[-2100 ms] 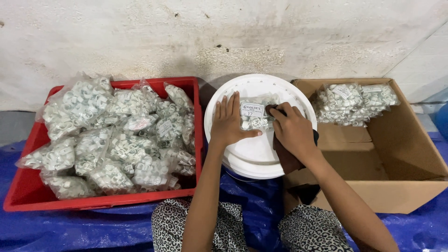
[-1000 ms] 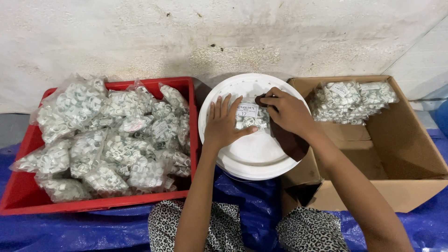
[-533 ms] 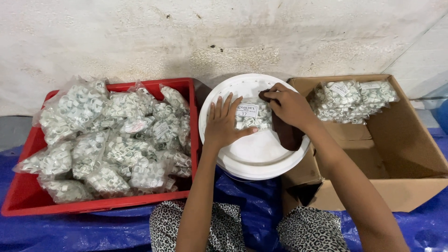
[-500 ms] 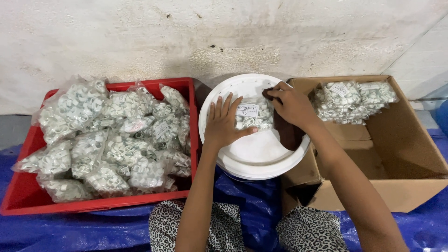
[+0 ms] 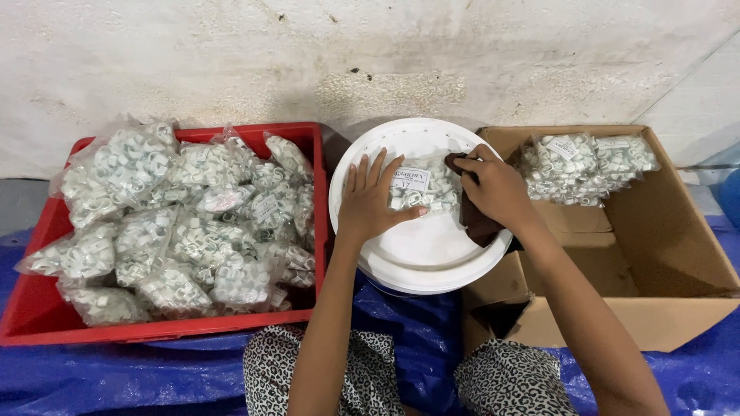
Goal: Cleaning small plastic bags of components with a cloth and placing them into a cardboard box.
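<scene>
Bag of white plastic clips [image 5: 422,192] is lying on a white bucket lid [image 5: 432,254], the left hand [image 5: 370,204] pinning it with fingers spread flat while the right hand [image 5: 497,189] is gripping a dark cloth [image 5: 474,219] at its edge, between a red crate [image 5: 46,308] and a cardboard box [image 5: 678,262] of similar bags.

Glossy clear plastic bag [image 5: 422,185] on a smooth white plastic lid [image 5: 420,250]; matt brown cardboard box [image 5: 663,262].

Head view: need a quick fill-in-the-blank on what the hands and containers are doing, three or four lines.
1. The left hand lies flat on a clear bag of small white parts on the round ____ lid.
2. The right hand holds a dark ____ cloth.
3. The ____ crate is full of bags.
4. The cardboard box stands on the person's ____.

Missing: white; brown; red; right
</scene>
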